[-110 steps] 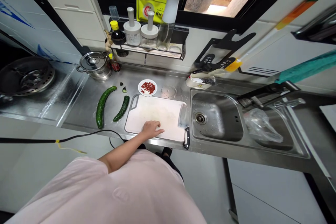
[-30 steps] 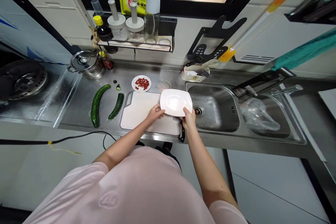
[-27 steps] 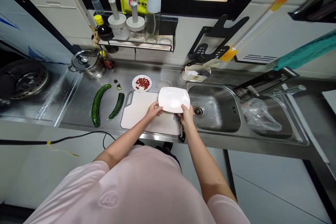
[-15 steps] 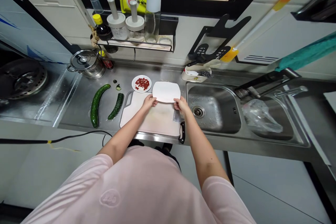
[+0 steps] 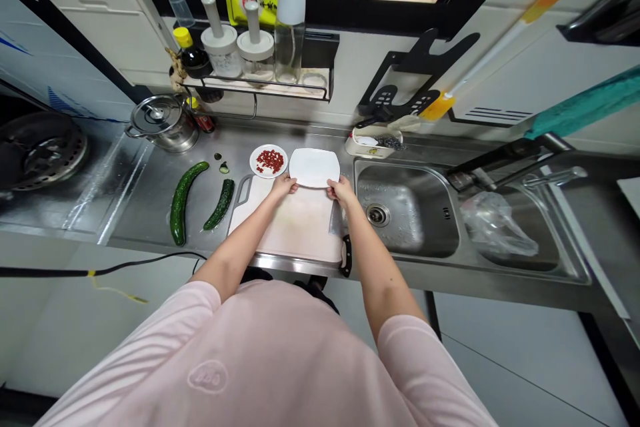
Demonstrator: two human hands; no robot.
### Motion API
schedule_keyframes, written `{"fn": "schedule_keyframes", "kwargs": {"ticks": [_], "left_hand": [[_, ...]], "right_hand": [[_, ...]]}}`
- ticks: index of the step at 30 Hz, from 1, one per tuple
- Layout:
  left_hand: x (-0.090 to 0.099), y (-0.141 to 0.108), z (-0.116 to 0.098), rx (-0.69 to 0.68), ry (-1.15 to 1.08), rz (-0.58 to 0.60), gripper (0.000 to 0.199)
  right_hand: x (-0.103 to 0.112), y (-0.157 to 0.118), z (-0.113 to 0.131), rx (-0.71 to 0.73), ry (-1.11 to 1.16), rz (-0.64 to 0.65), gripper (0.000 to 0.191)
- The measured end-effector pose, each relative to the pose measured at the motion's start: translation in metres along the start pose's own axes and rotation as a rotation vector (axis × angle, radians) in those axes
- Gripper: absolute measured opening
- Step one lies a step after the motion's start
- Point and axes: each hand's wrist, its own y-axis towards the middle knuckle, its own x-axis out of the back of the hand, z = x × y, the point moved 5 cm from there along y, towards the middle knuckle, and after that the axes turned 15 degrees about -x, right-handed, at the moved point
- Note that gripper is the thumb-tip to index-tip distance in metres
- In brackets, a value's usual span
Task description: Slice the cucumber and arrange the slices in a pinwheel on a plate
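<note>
A white squarish plate (image 5: 315, 167) is between my hands, over the back edge of the cutting board (image 5: 300, 230). My left hand (image 5: 284, 185) grips its near left corner, and my right hand (image 5: 341, 191) pinches the near right corner. Nothing lies on this plate. Just left of it stands a round white plate (image 5: 254, 165) with chopped red pieces (image 5: 270, 160). A knife (image 5: 346, 255) lies at the board's right side, its black handle toward me. Left of the board are a long cucumber (image 5: 184, 203) and a shorter cucumber piece (image 5: 219, 205).
Cucumber end scraps (image 5: 224, 167) lie behind the short piece. A lidded steel pot (image 5: 164, 121) stands at the back left. The sink (image 5: 407, 210) opens to the right, with a plastic bag (image 5: 497, 223) in its second basin. A wall rack (image 5: 257, 83) holds jars and bottles.
Both hands have moved the squarish plate slightly away from me, toward the back of the counter. The cucumbers and the plate of red pieces stay in place.
</note>
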Motion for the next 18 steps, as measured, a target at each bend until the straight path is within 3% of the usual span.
{"fn": "schedule_keyframes", "kwargs": {"ticks": [14, 18], "left_hand": [[0.000, 0.010, 0.005, 0.006, 0.004, -0.040, 0.007], [-0.001, 0.009, 0.007, 0.026, 0.001, -0.120, 0.018]], "right_hand": [[-0.003, 0.006, 0.004, -0.025, -0.082, -0.096, 0.025], [-0.003, 0.012, 0.001, -0.022, -0.102, -0.106, 0.026]]}}
